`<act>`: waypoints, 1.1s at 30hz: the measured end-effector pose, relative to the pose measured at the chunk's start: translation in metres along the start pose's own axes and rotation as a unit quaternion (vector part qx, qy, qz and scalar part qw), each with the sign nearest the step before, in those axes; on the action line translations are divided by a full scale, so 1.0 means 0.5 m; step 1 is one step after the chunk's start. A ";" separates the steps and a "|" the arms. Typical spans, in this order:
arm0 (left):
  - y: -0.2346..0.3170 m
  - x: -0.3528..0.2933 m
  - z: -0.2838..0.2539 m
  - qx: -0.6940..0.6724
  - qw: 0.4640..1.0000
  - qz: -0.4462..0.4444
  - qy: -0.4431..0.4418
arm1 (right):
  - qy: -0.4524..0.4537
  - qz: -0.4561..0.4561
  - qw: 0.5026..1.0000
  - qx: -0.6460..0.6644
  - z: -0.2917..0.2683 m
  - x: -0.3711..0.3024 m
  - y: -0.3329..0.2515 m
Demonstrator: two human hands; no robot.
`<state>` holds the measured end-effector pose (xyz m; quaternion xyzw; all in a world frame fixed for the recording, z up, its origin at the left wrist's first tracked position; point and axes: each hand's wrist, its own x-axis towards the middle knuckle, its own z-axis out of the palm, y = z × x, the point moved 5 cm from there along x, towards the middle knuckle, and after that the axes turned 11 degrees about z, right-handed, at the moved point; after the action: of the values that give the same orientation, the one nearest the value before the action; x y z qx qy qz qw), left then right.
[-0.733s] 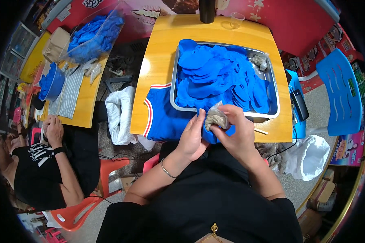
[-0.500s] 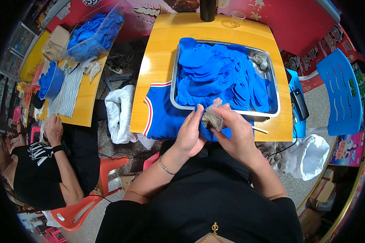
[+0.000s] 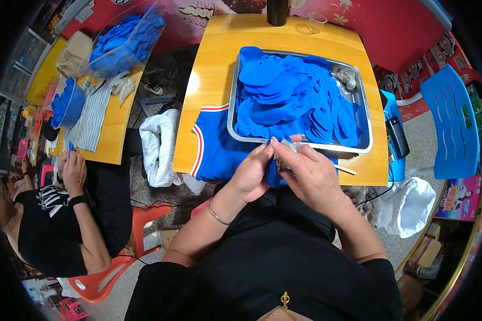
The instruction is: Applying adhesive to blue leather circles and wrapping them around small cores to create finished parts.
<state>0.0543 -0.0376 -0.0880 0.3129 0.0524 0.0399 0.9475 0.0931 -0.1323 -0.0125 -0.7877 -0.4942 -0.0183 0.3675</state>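
Just over the near table edge, my left hand (image 3: 251,175) pinches a small blue fabric piece (image 3: 273,175) that hangs down between my hands. My right hand (image 3: 313,176) is closed on a small clear bag (image 3: 279,163) with grey-brown contents, mostly covered by my fingers. The fingertips of both hands meet at the fabric's top. Right behind them stands a metal tray (image 3: 231,115) heaped with flat blue fabric pieces (image 3: 289,91). Another small bag (image 3: 346,79) lies in its far right corner. Partly under the tray is a blue garment (image 3: 219,144) with red-and-white trim.
A white stick (image 3: 345,170) lies right of my hands. Farther back are a dark cylinder (image 3: 277,12) and a clear cup (image 3: 316,22). White sacks (image 3: 409,206) stand on the floor. At left, a co-worker's hand (image 3: 74,174) holds something small and blue.
My right fingers have moved in over the small bag toward my left fingertips, so less of it shows. The co-worker's hands have risen slightly, with a bit of blue now showing.
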 end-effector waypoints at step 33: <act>0.001 -0.018 -0.031 0.223 0.960 0.169 -0.010 | -0.063 0.118 0.976 0.173 0.025 -0.022 0.049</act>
<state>0.0433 -0.0290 -0.0993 0.5207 -0.0029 0.1840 0.8337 0.1028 -0.1390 -0.0398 -0.7647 -0.4153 0.1609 0.4657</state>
